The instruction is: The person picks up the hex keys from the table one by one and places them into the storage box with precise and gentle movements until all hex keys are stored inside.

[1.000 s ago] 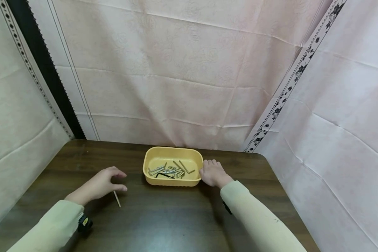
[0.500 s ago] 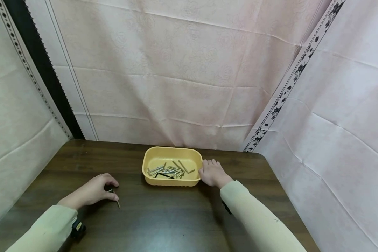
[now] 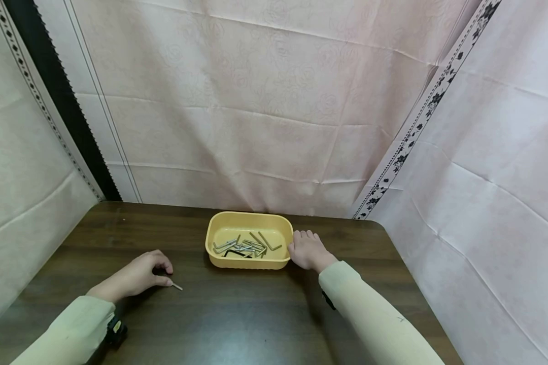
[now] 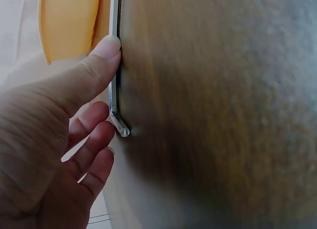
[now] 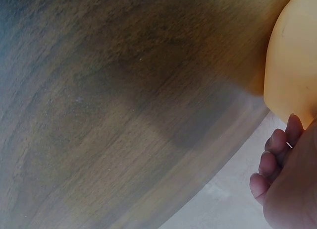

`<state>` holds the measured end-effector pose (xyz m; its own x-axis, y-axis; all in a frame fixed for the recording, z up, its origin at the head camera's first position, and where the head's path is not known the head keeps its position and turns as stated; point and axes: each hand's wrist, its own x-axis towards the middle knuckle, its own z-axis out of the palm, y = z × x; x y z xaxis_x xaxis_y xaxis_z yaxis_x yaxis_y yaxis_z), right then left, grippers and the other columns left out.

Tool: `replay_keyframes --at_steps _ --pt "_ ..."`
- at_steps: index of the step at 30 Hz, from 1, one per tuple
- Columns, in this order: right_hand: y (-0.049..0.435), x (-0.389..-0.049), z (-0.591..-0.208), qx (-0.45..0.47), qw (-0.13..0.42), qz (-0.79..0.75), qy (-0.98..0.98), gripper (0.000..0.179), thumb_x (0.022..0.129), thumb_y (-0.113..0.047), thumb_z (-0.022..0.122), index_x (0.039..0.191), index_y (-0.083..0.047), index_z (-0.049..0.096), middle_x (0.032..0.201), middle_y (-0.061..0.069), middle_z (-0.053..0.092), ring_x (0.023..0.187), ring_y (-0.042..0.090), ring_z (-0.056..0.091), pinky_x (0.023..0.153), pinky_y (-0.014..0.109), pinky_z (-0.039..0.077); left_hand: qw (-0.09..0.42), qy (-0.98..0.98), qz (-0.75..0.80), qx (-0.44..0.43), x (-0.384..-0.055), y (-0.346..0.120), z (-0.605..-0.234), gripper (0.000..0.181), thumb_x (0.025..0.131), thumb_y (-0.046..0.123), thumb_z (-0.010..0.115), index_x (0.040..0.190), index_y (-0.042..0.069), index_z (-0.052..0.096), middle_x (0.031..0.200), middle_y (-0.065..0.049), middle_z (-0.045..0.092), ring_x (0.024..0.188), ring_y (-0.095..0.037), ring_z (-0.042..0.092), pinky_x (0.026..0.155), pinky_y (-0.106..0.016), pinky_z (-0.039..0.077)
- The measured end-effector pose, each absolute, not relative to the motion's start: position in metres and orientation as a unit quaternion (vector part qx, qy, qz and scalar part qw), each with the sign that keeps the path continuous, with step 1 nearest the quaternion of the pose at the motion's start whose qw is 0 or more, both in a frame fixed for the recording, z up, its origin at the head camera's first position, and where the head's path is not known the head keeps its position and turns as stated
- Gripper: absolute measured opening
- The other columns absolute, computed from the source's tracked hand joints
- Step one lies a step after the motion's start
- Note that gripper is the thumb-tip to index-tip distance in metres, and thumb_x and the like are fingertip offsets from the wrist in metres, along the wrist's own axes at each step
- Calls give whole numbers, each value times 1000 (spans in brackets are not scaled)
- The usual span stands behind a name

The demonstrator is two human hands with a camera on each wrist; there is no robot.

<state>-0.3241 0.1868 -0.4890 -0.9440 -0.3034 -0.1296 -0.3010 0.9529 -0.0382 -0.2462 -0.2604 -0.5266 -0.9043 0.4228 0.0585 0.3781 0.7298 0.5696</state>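
My left hand (image 3: 139, 276), at the left of the table, pinches a silver hex key (image 4: 113, 90) with the thumb on its long arm. The hex key's short bent end points down in the left wrist view; in the head view, one end sticks out to the right past the thumb. The other fingers are loosely bent, and the index finger is hidden behind the thumb. My right hand (image 3: 308, 250) rests against the right end of a yellow plastic tray (image 3: 251, 264), its fingers relaxed and its thumb out of sight. Several silver hex keys (image 3: 251, 247) and a black one (image 3: 235, 252) lie in the tray.
The dark wooden table (image 3: 228, 314) ends in a rounded far edge just behind the tray. Pale patterned cloth (image 3: 274, 111) hangs behind the table and along both sides.
My left hand moves slightly left and takes hold of the hex key. The key turns, its free end swinging from pointing toward me to pointing right. The right hand and tray stay in place.
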Motion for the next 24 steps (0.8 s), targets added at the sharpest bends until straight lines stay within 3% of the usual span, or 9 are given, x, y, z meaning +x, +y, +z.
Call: replay_keyframes --at_steps 11,24 --pt "186 -323 -489 -151 70 -10 986 25 102 -32 30 102 -13 46 100 4 48 94 25 40 85 42 30 28 923 291 250 -245 -262 -526 16 81 23 78 78 24 63 86 7 52 78 -13 50 68 -31 41" --pt "186 -324 -489 -153 69 -14 986 24 102 -31 30 100 -13 45 97 4 47 92 25 39 84 42 30 68 935 289 195 -239 -269 -525 14 86 14 72 79 14 59 78 2 49 67 -12 48 59 -29 41"
